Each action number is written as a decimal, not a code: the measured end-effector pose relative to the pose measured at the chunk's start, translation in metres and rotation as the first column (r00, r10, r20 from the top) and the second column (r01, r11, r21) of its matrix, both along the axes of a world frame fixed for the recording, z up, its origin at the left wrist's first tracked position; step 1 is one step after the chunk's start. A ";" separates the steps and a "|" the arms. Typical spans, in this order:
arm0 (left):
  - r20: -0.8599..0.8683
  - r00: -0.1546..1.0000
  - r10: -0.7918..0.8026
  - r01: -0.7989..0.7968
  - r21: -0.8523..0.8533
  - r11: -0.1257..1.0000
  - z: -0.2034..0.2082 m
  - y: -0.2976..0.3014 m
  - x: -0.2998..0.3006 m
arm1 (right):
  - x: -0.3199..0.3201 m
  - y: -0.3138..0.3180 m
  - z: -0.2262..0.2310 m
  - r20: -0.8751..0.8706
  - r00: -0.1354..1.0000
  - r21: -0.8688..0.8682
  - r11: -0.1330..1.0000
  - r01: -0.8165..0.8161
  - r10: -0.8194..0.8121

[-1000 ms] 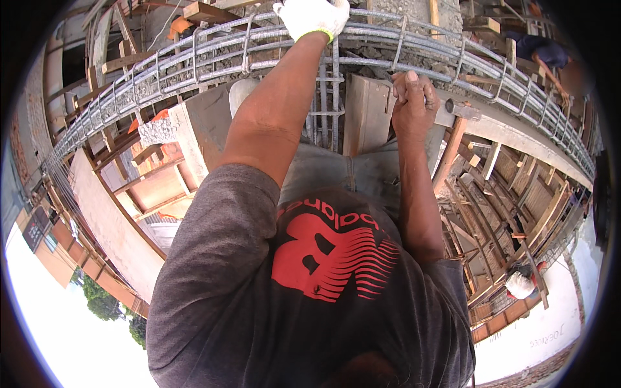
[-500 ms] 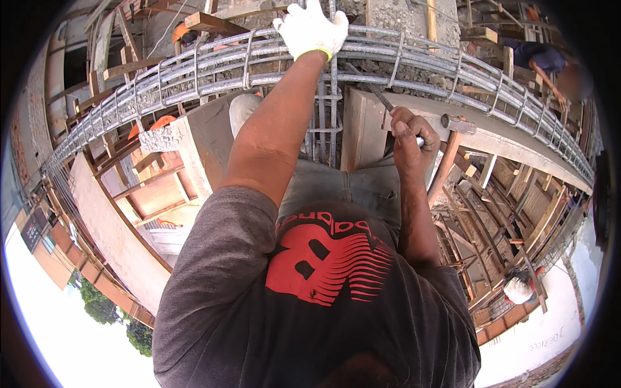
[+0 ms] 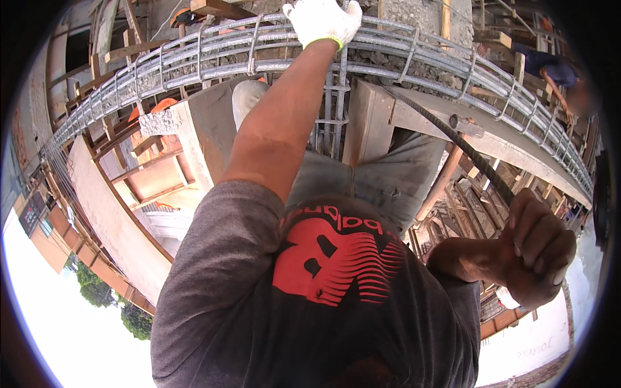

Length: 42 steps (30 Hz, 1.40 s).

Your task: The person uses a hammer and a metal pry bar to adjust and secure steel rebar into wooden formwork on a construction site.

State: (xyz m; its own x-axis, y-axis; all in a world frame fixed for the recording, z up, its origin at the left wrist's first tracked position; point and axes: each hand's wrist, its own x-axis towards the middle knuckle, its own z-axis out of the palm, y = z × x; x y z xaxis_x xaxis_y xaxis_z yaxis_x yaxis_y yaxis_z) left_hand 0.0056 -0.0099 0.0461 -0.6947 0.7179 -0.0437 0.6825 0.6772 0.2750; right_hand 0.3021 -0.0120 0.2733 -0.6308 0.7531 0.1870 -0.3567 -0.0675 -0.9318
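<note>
My left hand (image 3: pixel 323 24), in a white glove with a yellow-green cuff, is closed over the top bars of a long rebar cage (image 3: pixel 226 50). Its fingertips are cut off or hidden at the upper edge. Upright rebars (image 3: pixel 334 107) with ties stand just below that hand, between two wooden boards. My bare right hand (image 3: pixel 538 249) is out to the right, its fingers wrapped round the near end of a dark ribbed steel bar (image 3: pixel 456 137). The bar slants away toward the cage, its far end by the lower bars. A hammer (image 3: pixel 467 125) lies on the right-hand formwork board.
My jeans-clad legs (image 3: pixel 388 171) straddle the formwork (image 3: pixel 367 126). Wooden props and planks (image 3: pixel 462 207) stand lower down on the right. Another person (image 3: pixel 556 70) is at the upper right. A pale formwork panel (image 3: pixel 113 213) stands on the left.
My right hand has swung outward and toward me, to the right, drawing out the ribbed bar so that more of it shows. My left hand stays on the cage.
</note>
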 end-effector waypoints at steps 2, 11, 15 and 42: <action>0.000 1.000 -0.001 0.001 0.020 1.000 -0.008 -0.001 0.002 | 0.016 0.013 0.011 -0.041 0.996 -0.011 0.996 0.084 -0.085; 0.008 1.000 -0.002 0.002 0.003 1.000 0.002 0.002 0.001 | -0.019 0.030 -0.116 0.142 0.930 -0.204 0.909 0.362 -0.339; 0.008 1.000 -0.008 0.008 -0.014 1.000 0.010 0.011 0.003 | -0.029 0.022 -0.110 0.126 0.925 -0.216 0.900 0.379 -0.360; -0.040 0.999 -0.024 0.026 0.050 0.998 -0.042 0.010 -0.005 | -0.009 -0.038 -0.120 0.150 0.927 -0.160 0.917 0.366 -0.343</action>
